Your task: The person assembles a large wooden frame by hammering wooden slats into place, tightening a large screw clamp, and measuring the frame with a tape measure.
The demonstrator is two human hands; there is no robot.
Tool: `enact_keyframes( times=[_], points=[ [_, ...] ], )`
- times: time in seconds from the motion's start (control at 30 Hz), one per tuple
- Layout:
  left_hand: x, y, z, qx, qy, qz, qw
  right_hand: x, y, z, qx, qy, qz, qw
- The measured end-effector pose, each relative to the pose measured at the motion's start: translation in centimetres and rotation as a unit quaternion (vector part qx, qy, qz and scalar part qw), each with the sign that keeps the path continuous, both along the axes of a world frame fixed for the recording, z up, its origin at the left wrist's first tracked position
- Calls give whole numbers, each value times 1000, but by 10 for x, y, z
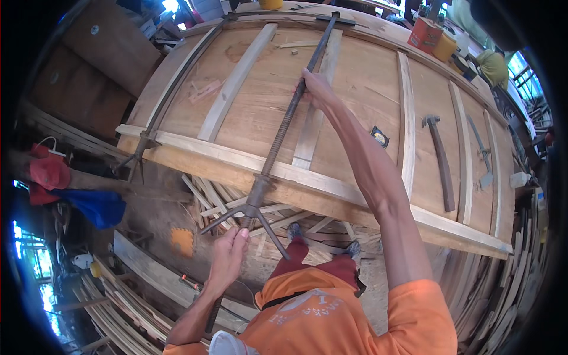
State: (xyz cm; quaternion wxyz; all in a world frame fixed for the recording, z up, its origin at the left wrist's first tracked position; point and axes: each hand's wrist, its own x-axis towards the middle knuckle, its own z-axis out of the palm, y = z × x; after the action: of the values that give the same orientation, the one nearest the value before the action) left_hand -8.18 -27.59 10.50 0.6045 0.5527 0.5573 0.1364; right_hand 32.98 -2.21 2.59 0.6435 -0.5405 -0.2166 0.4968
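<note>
In the head view, a long metal clamp (277,142) lies across a wooden panel (361,106), running from the far edge out over the near edge toward the person. The left hand (228,257) is curled closed around the clamp's threaded rod, just on the near side of its spread prongs (the thumb lies along the top). The right hand (316,89) reaches far over the panel and is wrapped around the same rod, nearer to the far end; its fingertips are mostly hidden. A second clamp (168,100) crosses the panel at its left end, well apart from both hands.

Pale slats (407,118) run near to far across the panel, and a long strip (319,179) follows its near edge. Right of the right forearm sit a tape measure (380,138) and, farther right, a hammer (441,163) with its head toward the far side. A red can (424,34) and a yellow tub (445,47) stand beyond the far right edge. Loose wooden strips (216,195) lie below the near edge, and a blue cloth (97,207) hangs at left.
</note>
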Motion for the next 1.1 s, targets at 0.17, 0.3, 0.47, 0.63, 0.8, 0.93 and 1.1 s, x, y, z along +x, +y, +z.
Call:
enact_keyframes(
  times=[0.17,0.3,0.47,0.63,0.8,0.93,1.1],
  points=[
    [-11,14,-2,53,28,-15,998,-14,19,2,38,-24,1,999],
    [-22,15,1,41,32,-7,999,-29,27,-5,24,-34,0,999],
    [-33,13,-9,61,61,-18,996,-35,29,-19,5,-31,26,999],
    [-28,21,-19,151,63,-71,984,21,15,-17,-39,-556,134,819],
    [-37,22,-31,127,53,-49,989,-45,-95,75,41,-401,106,909],
    [-38,18,-29,113,59,-36,991,-114,-210,119,-31,-455,366,811],
    [-37,20,-29,110,47,-47,992,-202,-291,85,-44,-455,357,814]
  ],
)
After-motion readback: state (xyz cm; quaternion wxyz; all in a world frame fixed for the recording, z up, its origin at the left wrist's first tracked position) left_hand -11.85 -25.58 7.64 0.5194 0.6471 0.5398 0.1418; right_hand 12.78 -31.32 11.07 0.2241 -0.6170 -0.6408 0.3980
